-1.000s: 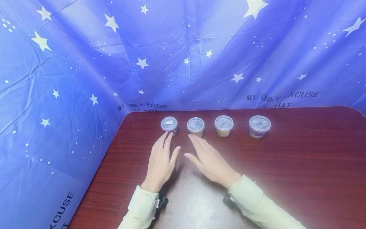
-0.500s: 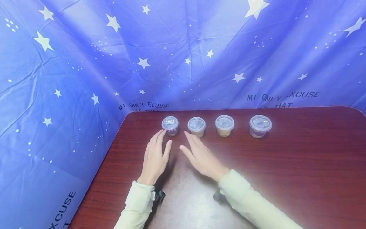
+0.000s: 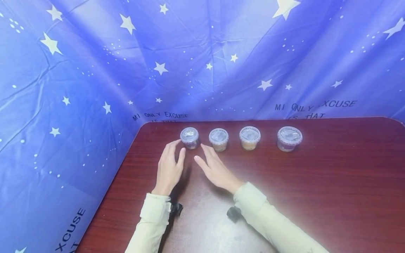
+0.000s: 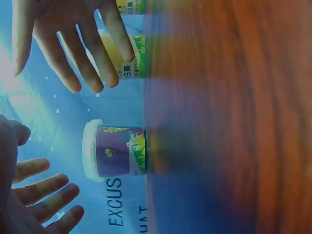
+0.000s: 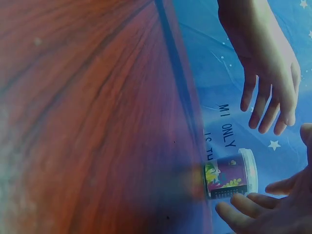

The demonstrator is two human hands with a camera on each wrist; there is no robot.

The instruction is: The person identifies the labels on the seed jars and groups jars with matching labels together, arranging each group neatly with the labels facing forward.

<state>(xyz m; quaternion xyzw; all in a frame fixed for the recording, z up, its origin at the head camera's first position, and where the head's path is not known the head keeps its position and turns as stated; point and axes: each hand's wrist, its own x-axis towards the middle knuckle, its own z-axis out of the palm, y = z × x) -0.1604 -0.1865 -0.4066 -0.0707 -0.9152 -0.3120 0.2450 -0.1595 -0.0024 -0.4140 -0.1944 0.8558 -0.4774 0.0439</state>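
A small lidded plastic tub [image 3: 189, 138] with a purple label stands upright at the left end of a row. My left hand [image 3: 167, 168] is just left of it, fingers extended; in the left wrist view a gap shows between this hand [image 4: 41, 197] and the tub [image 4: 117, 151]. To the tub's right, my right hand [image 3: 218, 172] reaches in with straight, spread fingers and holds nothing. Its fingertips partly cover the second tub [image 3: 218, 135], which has a yellowish body, in the head view. Both palms face inward, with the first tub between and beyond them.
Further right along the row stand a yellowish tub [image 3: 250, 137] and a larger purple-labelled tub [image 3: 289, 138]. All are near the back edge of the dark red wooden table [image 3: 332, 196]. Blue star-printed cloth [image 3: 202, 70] hangs behind and at the left.
Both hands have shifted forward and left, the right one more so, and they now flank the leftmost tub. The tubs keep their places; the head view has shifted slightly.
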